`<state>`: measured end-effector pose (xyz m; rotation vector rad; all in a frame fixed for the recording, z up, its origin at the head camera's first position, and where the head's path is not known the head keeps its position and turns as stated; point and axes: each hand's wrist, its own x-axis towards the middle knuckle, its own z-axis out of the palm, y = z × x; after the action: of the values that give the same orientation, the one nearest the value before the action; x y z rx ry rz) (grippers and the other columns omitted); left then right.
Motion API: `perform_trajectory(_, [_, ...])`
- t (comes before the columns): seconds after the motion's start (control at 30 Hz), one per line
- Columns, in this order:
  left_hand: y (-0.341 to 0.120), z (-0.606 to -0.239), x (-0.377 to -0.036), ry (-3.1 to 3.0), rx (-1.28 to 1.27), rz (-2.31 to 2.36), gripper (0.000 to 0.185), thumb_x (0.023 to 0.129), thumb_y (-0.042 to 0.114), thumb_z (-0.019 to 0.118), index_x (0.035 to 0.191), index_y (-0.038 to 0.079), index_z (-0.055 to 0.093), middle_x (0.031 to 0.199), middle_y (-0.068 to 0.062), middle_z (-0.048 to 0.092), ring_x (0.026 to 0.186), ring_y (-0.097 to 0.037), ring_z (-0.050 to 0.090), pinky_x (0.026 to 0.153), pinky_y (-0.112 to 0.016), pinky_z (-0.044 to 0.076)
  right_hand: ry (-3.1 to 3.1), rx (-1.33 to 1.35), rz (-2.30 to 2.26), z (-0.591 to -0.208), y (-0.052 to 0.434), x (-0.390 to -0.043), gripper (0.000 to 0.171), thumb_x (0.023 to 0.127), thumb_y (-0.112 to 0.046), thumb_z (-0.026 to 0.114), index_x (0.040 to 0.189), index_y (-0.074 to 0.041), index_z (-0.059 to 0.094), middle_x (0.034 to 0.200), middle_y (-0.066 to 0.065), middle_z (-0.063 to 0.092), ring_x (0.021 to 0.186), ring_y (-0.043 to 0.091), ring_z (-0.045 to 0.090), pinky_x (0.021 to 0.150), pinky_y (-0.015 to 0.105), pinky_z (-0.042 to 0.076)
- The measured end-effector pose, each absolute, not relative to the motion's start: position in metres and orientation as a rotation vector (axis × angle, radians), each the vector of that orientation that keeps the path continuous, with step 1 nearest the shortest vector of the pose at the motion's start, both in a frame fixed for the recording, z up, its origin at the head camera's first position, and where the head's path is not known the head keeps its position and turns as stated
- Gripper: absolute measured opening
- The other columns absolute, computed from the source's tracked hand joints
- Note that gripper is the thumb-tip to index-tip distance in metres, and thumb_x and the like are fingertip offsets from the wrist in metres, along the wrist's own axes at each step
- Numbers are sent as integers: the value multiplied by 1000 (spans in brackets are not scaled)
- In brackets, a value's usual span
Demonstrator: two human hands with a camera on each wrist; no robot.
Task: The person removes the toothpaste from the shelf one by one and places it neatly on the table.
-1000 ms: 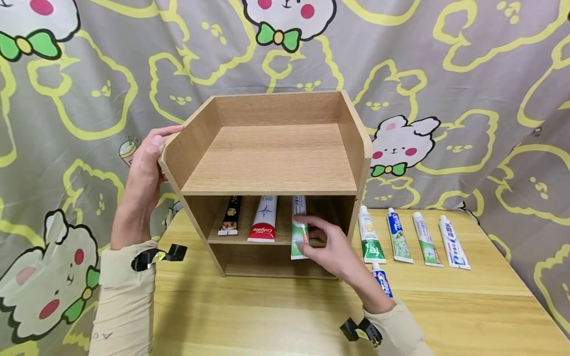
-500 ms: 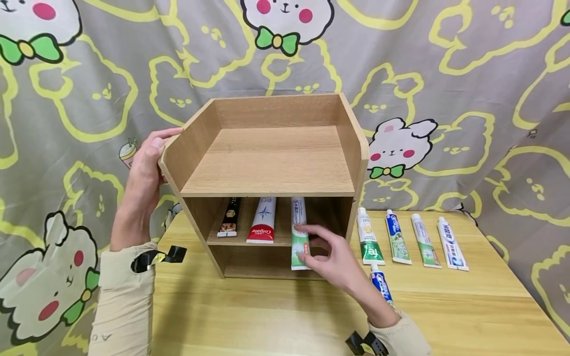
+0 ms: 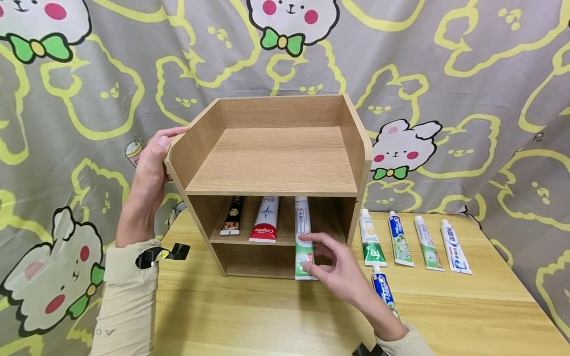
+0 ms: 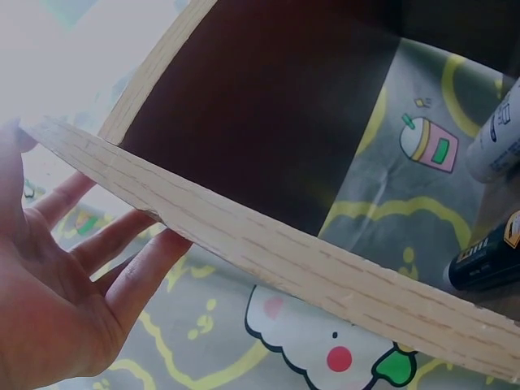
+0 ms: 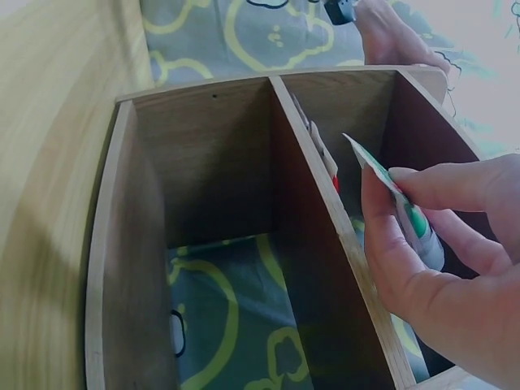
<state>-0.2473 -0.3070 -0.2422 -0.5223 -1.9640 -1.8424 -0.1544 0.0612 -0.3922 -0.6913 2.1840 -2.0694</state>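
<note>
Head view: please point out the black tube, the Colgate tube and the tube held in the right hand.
Black tube [image 3: 232,216]: head view, middle of its printed front.
Colgate tube [image 3: 267,219]: head view, white part of its front.
Green-and-white tube [image 3: 303,252]: head view, its green lower part.

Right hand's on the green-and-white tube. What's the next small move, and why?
Probably keep easing the tube straight out with the right hand: it juts further from the wooden unit than a moment ago, and its far end remains inside.
</note>
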Motion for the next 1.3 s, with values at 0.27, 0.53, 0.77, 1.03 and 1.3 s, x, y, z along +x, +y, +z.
perform_trajectory(0.27, [-307, -242, -248, -1965, -519, -1838, 47, 101, 41, 49, 138, 14, 63, 129, -15, 53, 100, -30, 56, 68, -32, 51, 2181, -698, -2060, -398, 60, -148, 53, 85, 14, 71, 132, -8, 63, 134, 19, 57, 109, 38, 63, 81, 36, 60])
perform_trajectory(0.53, [-307, -242, -247, -1954, -505, -1839, 48, 100, 42, 51, 137, 15, 63, 126, -16, 55, 97, -30, 57, 64, -31, 50, 2198, -695, -2048, -400, 61, -142, 52, 84, 13, 73, 129, -11, 63, 135, 18, 57, 107, 36, 63, 80, 36, 61])
perform_trajectory(0.77, [-307, -243, -247, -1948, -498, -1844, 48, 99, 42, 51, 137, 14, 64, 125, -16, 56, 96, -29, 57, 62, -30, 49, 2187, -738, -2067, -404, 66, -137, 53, 84, 13, 73, 130, -10, 63, 135, 19, 57, 109, 41, 63, 78, 38, 61])
perform_trajectory(1.03, [-306, -243, -248, -1950, -495, -1846, 48, 99, 42, 51, 137, 15, 64, 126, -15, 56, 98, -30, 56, 64, -31, 47, 2260, -729, -2034, -404, 73, -131, 53, 83, 10, 76, 128, -18, 66, 129, 10, 62, 104, 27, 68, 78, 39, 61])
perform_trajectory(1.3, [-306, -243, -248, -1948, -497, -1846, 47, 100, 41, 51, 137, 14, 64, 124, -16, 56, 96, -30, 56, 62, -30, 48, 2328, -768, -2027, -407, 81, -126, 52, 83, 6, 79, 127, -20, 66, 127, 4, 65, 101, 22, 67, 78, 38, 61])
